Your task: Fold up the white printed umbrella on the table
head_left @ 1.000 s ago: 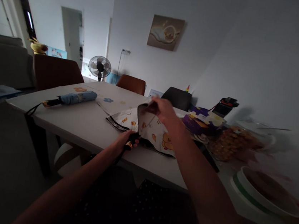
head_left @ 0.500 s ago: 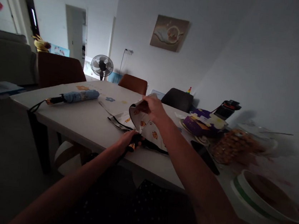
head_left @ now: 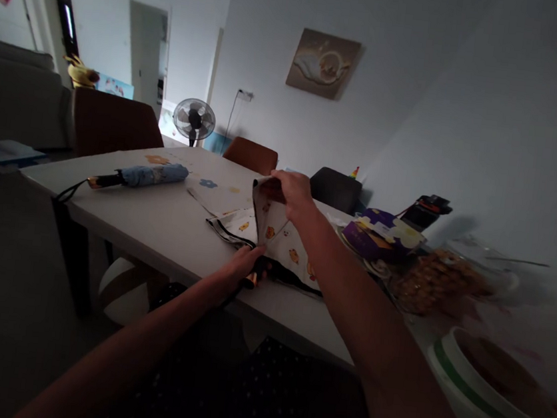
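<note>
A white umbrella with small orange-yellow cartoon prints and black edging lies loosely folded at the near side of the table. My left hand is closed around its dark handle, whose gold-coloured end shows below the fingers. Above it, my right hand pinches a fold of the canopy by its black-edged border and holds it raised off the table. Part of the canopy is hidden behind my right forearm. To the left lies a rolled-up blue umbrella with a dark handle and wrist strap.
The white table has chairs behind it, including a brown chair. On the right are a purple box, a container of brown food and a white bowl with a green band. A fan stands beyond.
My right hand has brought the canopy fold more upright, its border now standing above the handle. My left hand stays on the handle. The view has shifted slightly.
</note>
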### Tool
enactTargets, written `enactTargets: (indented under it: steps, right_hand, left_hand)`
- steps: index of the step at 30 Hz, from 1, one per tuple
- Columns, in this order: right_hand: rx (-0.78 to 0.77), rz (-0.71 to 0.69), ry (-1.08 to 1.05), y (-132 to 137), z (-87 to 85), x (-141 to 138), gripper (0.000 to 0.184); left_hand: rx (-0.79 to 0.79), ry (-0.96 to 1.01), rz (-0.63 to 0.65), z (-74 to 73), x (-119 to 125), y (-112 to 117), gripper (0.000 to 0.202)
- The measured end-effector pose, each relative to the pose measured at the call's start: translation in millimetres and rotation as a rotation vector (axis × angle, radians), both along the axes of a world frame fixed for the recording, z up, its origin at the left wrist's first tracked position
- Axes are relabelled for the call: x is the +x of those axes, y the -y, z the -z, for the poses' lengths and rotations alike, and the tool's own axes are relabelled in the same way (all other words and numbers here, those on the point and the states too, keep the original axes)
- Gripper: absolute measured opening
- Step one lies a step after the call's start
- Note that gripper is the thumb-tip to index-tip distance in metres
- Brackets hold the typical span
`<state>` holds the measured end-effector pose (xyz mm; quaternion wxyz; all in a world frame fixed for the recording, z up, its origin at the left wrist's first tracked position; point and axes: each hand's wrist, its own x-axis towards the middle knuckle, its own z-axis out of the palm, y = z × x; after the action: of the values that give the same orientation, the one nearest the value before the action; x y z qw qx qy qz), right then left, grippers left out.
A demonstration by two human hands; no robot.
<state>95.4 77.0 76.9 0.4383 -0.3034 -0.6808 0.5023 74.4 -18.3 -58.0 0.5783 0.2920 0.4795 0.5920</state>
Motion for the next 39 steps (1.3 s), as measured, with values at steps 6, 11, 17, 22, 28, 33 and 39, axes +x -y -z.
enactTargets:
  steps: [6,11,17,22,28,33,39]
  right_hand:
    - [0.290,-0.040,0.172,2.3,-5.0,6.9,0.045]
    - [0.485,0.232,0.456,-24.7,21.6,62.8,0.036]
    - [0.524,0.173,0.813,-11.8,66.9,133.7,0.029]
    - [0.901,0.113,0.743,23.6,105.4,126.6,0.052]
    - [1.054,0.139,0.885,27.7,121.2,118.9,0.053]
    - [1.108,0.297,0.952,19.8,93.7,145.8,0.056]
    - [1.085,0.495,0.612,32.3,73.9,144.2,0.038]
  left_hand:
    - [-0.005,0.159,0.064,9.5,-12.2,-5.3,0.033]
    - [-0.017,0.278,0.148,12.4,-20.2,-5.4,0.038]
    - [0.003,0.320,0.123,8.6,-20.4,-3.2,0.037]
    - [-0.012,0.292,0.132,5.1,-21.8,-0.2,0.036]
    - [-0.031,0.365,0.144,10.7,-25.1,-3.9,0.035]
    - [0.100,0.620,0.211,7.4,-26.0,3.2,0.034]
    - [0.356,0.867,0.263,3.6,-28.8,13.3,0.034]
